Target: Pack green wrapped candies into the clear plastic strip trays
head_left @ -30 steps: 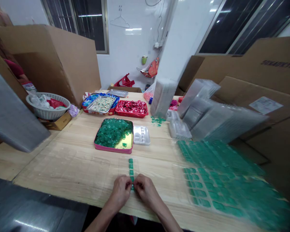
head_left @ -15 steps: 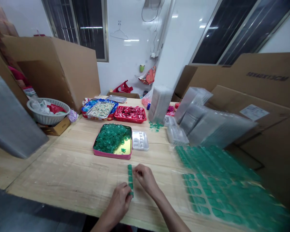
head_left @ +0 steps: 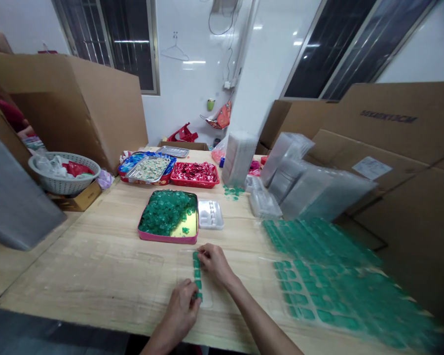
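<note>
A clear plastic tray (head_left: pixel 207 298) lies flat on the table in front of me, with one column of green pieces (head_left: pixel 197 273) set in it. At the column's near end is my left hand (head_left: pixel 183 303), its fingers pinched together by the lowest piece. My right hand (head_left: pixel 212 261) touches the far end, thumb and fingertips closed at the top piece. Whatever sits between the fingertips of either hand is too small or hidden to make out. Beyond the hands, a pink-rimmed tin (head_left: pixel 168 239) holds a heap of loose green pieces (head_left: pixel 166 209).
Filled trays of green pieces (head_left: pixel 318 281) spread over the right side. Clear trays stand stacked (head_left: pixel 239 158) behind. A small white tray (head_left: pixel 210 215) adjoins the tin. A red tray of wrapped pieces (head_left: pixel 196 183) and a grey basket (head_left: pixel 64 183) stand farther back. Empty clear trays (head_left: pixel 107 276) lie left.
My right hand has moved up along the green column to its far end. My left hand stays at the near end. The whole view has shifted slightly.
</note>
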Available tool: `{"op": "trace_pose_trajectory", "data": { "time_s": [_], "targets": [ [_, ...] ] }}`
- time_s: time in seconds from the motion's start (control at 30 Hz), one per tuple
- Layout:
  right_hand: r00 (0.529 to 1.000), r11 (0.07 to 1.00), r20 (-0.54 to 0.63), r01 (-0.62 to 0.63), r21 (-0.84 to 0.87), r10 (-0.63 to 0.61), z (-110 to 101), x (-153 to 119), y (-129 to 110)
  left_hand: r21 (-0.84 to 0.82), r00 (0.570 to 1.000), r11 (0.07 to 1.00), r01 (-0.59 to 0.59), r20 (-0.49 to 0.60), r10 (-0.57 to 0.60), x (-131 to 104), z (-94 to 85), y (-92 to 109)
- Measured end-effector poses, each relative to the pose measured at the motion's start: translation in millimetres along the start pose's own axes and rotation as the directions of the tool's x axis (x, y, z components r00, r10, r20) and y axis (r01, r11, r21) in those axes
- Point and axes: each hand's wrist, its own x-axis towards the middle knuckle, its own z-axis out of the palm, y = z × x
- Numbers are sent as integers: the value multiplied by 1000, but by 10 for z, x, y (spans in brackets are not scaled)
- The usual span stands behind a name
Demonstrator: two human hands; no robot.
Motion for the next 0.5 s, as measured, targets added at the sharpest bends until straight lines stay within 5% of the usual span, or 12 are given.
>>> {"op": "trace_pose_trajectory", "data": {
  "time_s": [0.27,0.43,0.5],
  "targets": [
    [991,944,-17,-129,-304,130,-166,-823,-84,-273,997,959,75,24,-71,19,37,122],
    [959,842,-61,-274,-465,279,-89,-1026,-1,-321,998,945,54,0,-57,-47,34,148],
    [953,843,-57,-290,-454,297,-107,-1044,17,-315,978,937,153,-91,-190,-76,-33,134]
  ]
}}
